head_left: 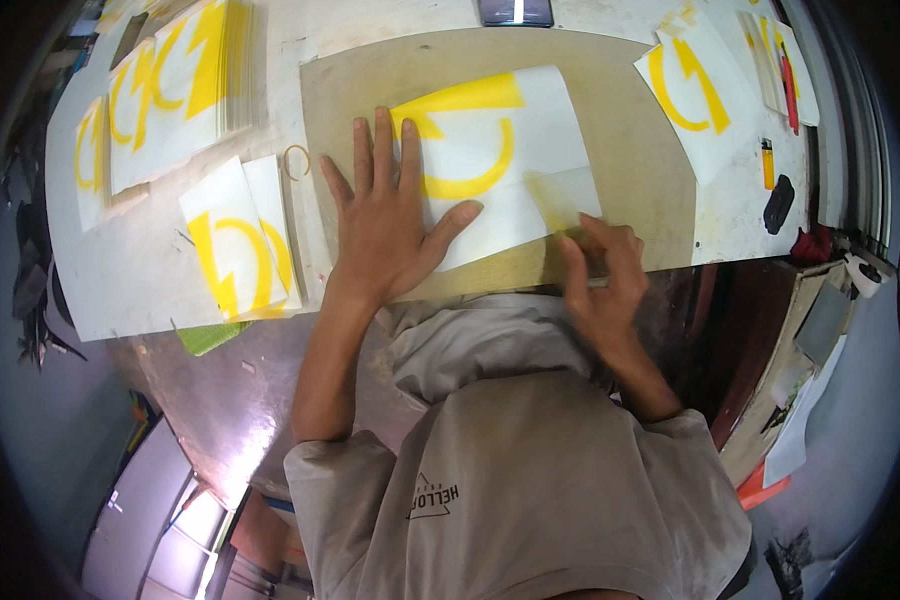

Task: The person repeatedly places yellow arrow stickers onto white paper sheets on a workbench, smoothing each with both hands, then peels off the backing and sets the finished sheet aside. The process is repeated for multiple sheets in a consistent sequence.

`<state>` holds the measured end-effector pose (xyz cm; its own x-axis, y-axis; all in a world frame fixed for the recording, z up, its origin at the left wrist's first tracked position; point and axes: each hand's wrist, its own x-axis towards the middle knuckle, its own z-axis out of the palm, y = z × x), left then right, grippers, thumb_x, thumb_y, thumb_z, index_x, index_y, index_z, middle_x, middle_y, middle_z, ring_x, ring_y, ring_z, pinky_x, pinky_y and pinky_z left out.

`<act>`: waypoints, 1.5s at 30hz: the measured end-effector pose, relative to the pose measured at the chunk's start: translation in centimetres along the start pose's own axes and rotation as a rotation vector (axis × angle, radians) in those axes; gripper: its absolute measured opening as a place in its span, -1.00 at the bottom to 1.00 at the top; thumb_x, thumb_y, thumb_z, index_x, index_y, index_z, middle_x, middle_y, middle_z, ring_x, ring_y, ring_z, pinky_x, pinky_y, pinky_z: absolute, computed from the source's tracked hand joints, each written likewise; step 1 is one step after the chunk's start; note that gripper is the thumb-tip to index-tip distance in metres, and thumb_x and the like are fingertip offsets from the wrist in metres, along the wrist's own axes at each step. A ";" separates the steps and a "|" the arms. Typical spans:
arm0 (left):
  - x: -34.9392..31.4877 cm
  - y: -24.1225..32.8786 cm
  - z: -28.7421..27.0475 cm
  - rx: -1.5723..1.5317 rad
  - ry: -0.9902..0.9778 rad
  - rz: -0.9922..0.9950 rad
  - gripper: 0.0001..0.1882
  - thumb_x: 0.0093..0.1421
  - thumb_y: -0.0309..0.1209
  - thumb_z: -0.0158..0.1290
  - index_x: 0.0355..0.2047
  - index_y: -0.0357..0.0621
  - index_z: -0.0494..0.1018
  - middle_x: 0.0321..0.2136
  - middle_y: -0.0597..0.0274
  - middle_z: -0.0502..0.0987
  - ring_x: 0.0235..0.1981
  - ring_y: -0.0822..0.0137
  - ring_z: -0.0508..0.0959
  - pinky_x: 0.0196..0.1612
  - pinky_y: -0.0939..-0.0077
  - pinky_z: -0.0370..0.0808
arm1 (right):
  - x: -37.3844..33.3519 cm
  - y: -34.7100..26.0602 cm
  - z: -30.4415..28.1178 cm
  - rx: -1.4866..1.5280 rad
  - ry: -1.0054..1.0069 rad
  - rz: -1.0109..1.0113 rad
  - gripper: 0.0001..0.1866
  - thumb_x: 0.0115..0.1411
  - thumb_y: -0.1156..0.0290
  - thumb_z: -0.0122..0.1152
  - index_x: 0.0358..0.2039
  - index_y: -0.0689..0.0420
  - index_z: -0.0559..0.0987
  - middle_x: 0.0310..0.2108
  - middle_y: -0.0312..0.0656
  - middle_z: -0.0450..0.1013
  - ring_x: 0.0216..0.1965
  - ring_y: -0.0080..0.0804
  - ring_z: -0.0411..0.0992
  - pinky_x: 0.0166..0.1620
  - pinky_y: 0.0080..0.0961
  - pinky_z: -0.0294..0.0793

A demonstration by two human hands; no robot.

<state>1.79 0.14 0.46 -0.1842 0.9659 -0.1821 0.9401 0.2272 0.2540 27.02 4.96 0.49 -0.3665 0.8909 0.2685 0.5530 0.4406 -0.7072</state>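
Note:
A white sheet with yellow printed shapes (545, 130) lies at a slant on a beige board (650, 140) in front of me; it looks folded. My left hand (385, 215) rests flat on the sheet's left side, fingers spread and thumb stretched across the lower part. At the sheet's lower right corner, my right hand (607, 265) is closed in a pinch on a translucent yellowish strip (547, 203). Motion blurs the strip, so its exact kind is unclear. It lies slanted over the sheet's lower right part.
Thick stacks of yellow-printed sheets (175, 95) stand at the far left, with loose folded ones (240, 235) nearer. A rubber band (285, 162) lies beside them. To the right are another printed sheet (715, 150), a red pen (790, 95) and a yellow lighter (767, 165). A phone (516, 13) sits at the far edge.

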 end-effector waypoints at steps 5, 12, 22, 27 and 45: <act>0.2 -0.4 0.3 -0.046 0.051 0.031 0.14 0.31 0.39 -0.11 0.47 -0.44 0.01 0.51 -0.34 -0.11 0.55 -0.29 -0.22 0.41 -0.57 -0.35 | -2.6 -1.5 2.0 0.060 -0.243 -0.275 -0.71 0.08 0.54 0.37 -0.14 0.14 0.67 -0.35 -0.23 0.55 -0.32 -0.20 0.45 -0.11 -0.17 0.29; 0.3 -0.1 -0.6 -0.018 0.013 0.020 0.15 0.27 0.38 -0.04 0.47 -0.43 0.02 0.52 -0.32 -0.10 0.56 -0.27 -0.22 0.42 -0.54 -0.32 | -3.1 -2.2 0.7 0.118 -0.273 -0.285 -0.74 0.07 0.54 0.40 -0.18 0.14 0.66 -0.33 -0.26 0.56 -0.33 -0.24 0.44 -0.08 -0.21 0.26; 0.0 -0.1 -1.6 -0.004 -0.033 0.042 0.51 -0.18 0.40 0.34 0.50 -0.38 -0.10 0.53 -0.29 -0.13 0.55 -0.27 -0.20 0.41 -0.58 -0.26 | -1.5 3.9 -3.6 -0.361 0.204 0.062 -0.80 0.13 0.55 0.42 -0.22 0.19 0.64 -0.36 -0.25 0.54 -0.26 -0.26 0.45 -0.11 -0.26 0.32; 0.1 -0.2 -1.0 -0.066 0.043 0.065 0.61 -0.32 0.34 0.44 0.50 -0.41 -0.15 0.51 -0.30 -0.07 0.54 -0.30 -0.14 0.38 -0.64 -0.18 | -0.4 -0.1 0.4 -0.155 -0.100 -0.402 -0.62 -0.04 0.54 0.44 -0.14 0.11 0.66 -0.34 -0.27 0.53 -0.21 -0.26 0.44 -0.02 -0.18 0.32; -0.3 -0.6 -0.4 -0.206 0.092 0.032 0.71 -0.44 0.29 0.50 0.52 -0.36 -0.22 0.53 -0.26 -0.10 0.56 -0.22 -0.16 0.42 -0.57 -0.29 | 8.5 -0.2 9.3 -0.242 0.030 -0.494 -0.65 0.05 0.45 0.35 -0.09 0.05 0.66 -0.35 -0.31 0.55 -0.19 -0.26 0.42 0.02 -0.07 0.25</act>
<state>1.17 -0.22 0.71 -0.1892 0.9782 -0.0853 0.8692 0.2073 0.4489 16.79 11.44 -3.19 -0.6065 0.5728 0.5514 0.4782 0.8168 -0.3226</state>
